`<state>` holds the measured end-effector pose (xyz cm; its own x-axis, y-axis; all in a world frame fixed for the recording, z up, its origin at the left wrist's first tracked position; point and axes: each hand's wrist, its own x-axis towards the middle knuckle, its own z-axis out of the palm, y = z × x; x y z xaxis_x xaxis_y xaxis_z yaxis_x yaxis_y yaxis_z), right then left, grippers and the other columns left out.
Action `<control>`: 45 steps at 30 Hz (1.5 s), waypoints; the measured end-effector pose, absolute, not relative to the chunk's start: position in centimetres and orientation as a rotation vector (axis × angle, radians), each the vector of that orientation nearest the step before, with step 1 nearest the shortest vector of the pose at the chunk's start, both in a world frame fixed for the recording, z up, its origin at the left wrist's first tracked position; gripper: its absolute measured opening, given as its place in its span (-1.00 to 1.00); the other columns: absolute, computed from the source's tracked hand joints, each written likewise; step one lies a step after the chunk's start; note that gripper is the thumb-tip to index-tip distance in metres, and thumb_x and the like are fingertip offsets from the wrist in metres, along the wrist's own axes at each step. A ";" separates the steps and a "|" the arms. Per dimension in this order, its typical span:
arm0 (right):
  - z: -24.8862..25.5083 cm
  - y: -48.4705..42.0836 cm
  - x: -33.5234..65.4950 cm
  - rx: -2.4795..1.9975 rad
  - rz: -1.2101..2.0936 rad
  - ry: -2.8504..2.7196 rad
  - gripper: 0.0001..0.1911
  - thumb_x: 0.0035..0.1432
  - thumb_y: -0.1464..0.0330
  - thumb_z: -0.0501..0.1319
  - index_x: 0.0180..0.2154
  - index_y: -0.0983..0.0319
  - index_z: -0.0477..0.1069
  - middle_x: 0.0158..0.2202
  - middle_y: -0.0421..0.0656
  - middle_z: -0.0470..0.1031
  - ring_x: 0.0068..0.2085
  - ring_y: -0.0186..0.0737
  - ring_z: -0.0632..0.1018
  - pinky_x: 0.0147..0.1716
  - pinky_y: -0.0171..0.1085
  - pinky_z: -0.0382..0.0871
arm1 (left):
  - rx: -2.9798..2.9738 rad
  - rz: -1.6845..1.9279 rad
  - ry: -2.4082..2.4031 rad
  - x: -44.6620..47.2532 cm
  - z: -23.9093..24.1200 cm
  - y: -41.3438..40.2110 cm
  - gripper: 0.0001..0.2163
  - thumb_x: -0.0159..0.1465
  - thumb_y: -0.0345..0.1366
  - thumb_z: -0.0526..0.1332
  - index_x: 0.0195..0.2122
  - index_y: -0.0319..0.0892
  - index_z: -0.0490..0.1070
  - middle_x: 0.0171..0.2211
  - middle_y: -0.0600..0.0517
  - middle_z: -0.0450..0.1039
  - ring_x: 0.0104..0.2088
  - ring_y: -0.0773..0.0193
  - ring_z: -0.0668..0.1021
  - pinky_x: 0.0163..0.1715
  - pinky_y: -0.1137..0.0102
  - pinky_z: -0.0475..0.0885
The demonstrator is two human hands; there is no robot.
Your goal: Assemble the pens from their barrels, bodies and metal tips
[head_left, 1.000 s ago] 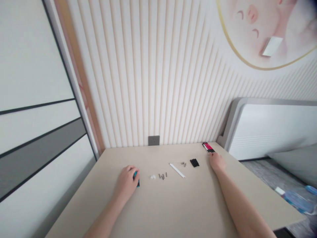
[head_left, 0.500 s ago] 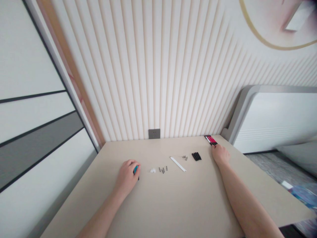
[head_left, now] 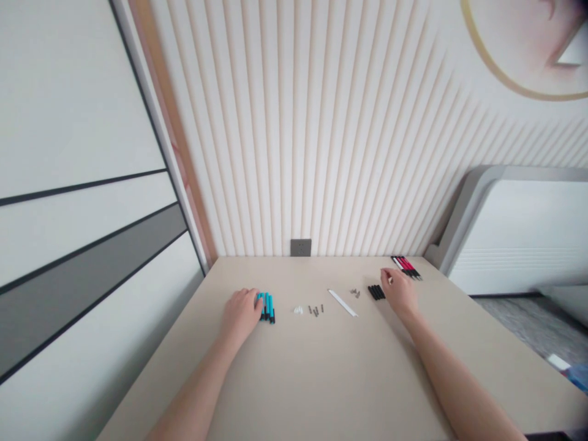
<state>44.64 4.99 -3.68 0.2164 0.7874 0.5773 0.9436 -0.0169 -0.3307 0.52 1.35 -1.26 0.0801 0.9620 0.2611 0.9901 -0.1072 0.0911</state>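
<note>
My left hand (head_left: 242, 312) lies at the left of the table, its fingers curled at the nearest of several blue pen barrels with black ends (head_left: 267, 306). Thumb and fingers close about that leftmost barrel, which they partly hide. Over on the right, my right hand (head_left: 399, 293) hovers just beside a row of short black tubes (head_left: 375, 292). Its fingers are curled in, and nothing shows between them. Behind it, red and white pens with black parts and silvery tips (head_left: 406, 267) lie side by side near the table's back right corner.
Between the hands lie small white pieces (head_left: 298, 310), several small metallic cylinders (head_left: 316, 310), a long white strip (head_left: 342, 302) and small silvery tips (head_left: 355, 293). A ribbed wall with a dark socket (head_left: 301, 247) borders the table (head_left: 303, 380). A bed headboard (head_left: 509, 233) stands at the right.
My right hand has come away from the red and white pens toward the black tubes. My left hand has uncovered more of the blue barrels. The view has turned slightly left.
</note>
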 end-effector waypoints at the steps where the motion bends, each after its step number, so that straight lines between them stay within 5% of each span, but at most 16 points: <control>1: -3.4 4.7 42.8 -1.754 -0.311 -1.665 -0.70 0.29 0.30 0.03 -0.20 0.26 0.51 -0.23 -0.03 0.58 -0.20 -0.12 0.53 -0.17 -0.24 0.30 | -2.247 -0.378 -2.025 0.6 -1.3 1.3 -0.80 0.33 -0.28 0.08 -0.16 -0.16 0.48 -0.25 -0.09 0.51 -0.17 0.08 0.51 -0.16 0.30 0.34; 11: -0.7 1.3 26.7 -1.332 -0.215 -2.313 -0.75 0.32 0.39 0.07 -0.33 0.19 0.49 -0.29 -0.07 0.53 -0.18 -0.09 0.46 -0.16 -0.16 0.25 | -2.345 -0.502 -1.965 1.0 -2.0 1.4 -0.81 0.35 -0.32 0.08 -0.12 -0.14 0.46 -0.22 -0.09 0.53 -0.12 0.09 0.52 -0.12 0.30 0.35; 18: -2.0 -0.6 28.4 -1.287 0.064 -2.261 -0.75 0.33 0.35 0.06 -0.18 0.17 0.52 -0.16 -0.09 0.53 -0.12 -0.13 0.47 -0.09 -0.16 0.29 | -2.353 -0.559 -1.992 1.3 -2.0 1.4 -0.85 0.33 -0.32 0.11 -0.19 -0.14 0.47 -0.24 -0.07 0.53 -0.15 0.10 0.52 -0.14 0.32 0.34; 29: -2.7 2.0 33.3 -1.582 -0.013 -2.066 -0.78 0.29 0.37 0.12 -0.22 0.19 0.56 -0.20 -0.08 0.55 -0.12 -0.10 0.48 -0.05 -0.16 0.28 | -2.359 -0.543 -1.969 1.0 -2.7 1.6 -0.79 0.33 -0.35 0.08 -0.13 -0.14 0.49 -0.18 -0.10 0.54 -0.11 0.09 0.53 -0.13 0.31 0.35; 45: -2.4 -0.9 28.2 -1.205 0.154 -2.350 -0.76 0.31 0.29 0.12 -0.08 0.15 0.50 -0.06 -0.07 0.48 -0.01 -0.12 0.45 0.06 -0.11 0.28 | -2.338 -0.542 -2.048 1.3 -2.0 1.2 -0.83 0.30 -0.32 0.13 -0.26 -0.12 0.53 -0.29 -0.09 0.54 -0.20 0.09 0.54 -0.21 0.33 0.35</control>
<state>28.24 -0.86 -2.38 -0.4893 0.7882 0.3732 0.7326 0.6036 -0.3144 1.33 1.24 -2.04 0.0983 0.9642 0.2463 0.9598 -0.1573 0.2326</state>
